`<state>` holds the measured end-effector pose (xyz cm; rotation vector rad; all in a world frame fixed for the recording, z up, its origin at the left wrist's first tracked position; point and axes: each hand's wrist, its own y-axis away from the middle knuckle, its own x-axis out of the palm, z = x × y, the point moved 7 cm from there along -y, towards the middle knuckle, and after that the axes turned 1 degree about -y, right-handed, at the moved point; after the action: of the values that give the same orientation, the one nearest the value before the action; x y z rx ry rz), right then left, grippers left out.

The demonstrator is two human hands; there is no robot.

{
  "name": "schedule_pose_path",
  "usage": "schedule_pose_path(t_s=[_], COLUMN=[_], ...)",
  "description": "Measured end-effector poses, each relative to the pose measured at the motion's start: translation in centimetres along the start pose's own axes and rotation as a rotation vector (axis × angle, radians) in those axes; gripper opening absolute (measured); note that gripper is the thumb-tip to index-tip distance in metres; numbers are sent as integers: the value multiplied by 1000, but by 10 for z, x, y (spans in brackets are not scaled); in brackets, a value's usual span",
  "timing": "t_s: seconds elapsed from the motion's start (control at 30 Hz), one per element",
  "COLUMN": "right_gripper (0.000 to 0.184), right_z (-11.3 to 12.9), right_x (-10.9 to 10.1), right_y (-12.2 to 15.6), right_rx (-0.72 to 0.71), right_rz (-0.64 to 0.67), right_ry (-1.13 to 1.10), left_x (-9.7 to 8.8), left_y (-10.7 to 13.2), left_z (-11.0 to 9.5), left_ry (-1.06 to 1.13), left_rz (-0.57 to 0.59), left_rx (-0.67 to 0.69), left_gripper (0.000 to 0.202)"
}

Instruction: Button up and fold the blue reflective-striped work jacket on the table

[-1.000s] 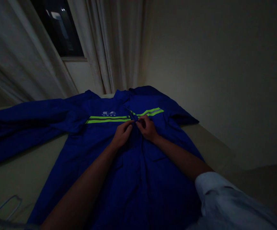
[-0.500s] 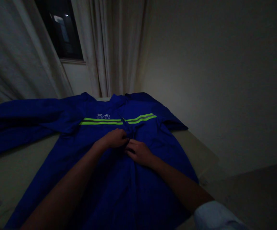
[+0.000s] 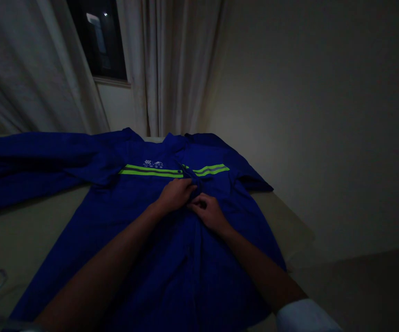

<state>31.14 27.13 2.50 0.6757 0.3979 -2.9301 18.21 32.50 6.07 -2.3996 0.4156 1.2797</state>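
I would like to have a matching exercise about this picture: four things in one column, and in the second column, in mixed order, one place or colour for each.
Things
1. jacket
2. chest stripe
3. curtain
4. pale sleeve

Places and colours
A. bright yellow-green, with a darker line along its middle
B. on the right arm, at the bottom edge of the picture
C. blue, spread out under the left hand and the right hand
D. hanging beside the dark window

Right pairs: 1-C, 2-A, 3-D, 4-B

Jacket (image 3: 167,263) blue; chest stripes (image 3: 151,171) yellow-green; curtains (image 3: 172,69) perhaps beige
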Motion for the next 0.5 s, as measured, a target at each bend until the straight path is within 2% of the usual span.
schedule_pose_path(t_s=[0.1,0.3,0.4,0.5], right_gripper=[27,21,23,27], right_z=[1,11,9,19], right_x=[-6,-14,-22,-38], right_y=[3,4,-1,2], right_rx=[17,-94,-95,-115], right_rz=[-92,-182,-206,-224], right_ry=[15,112,46,33], left_x=[-2,0,0,-1], left_y=[1,-3,-7,-3], left_z=[-6,-7,-8,-7], left_ry=[46,185,298,395], left_rz=[-50,-129,-99,2], left_rx=[-22,-70,-76,-87], left_gripper=[30,33,36,51])
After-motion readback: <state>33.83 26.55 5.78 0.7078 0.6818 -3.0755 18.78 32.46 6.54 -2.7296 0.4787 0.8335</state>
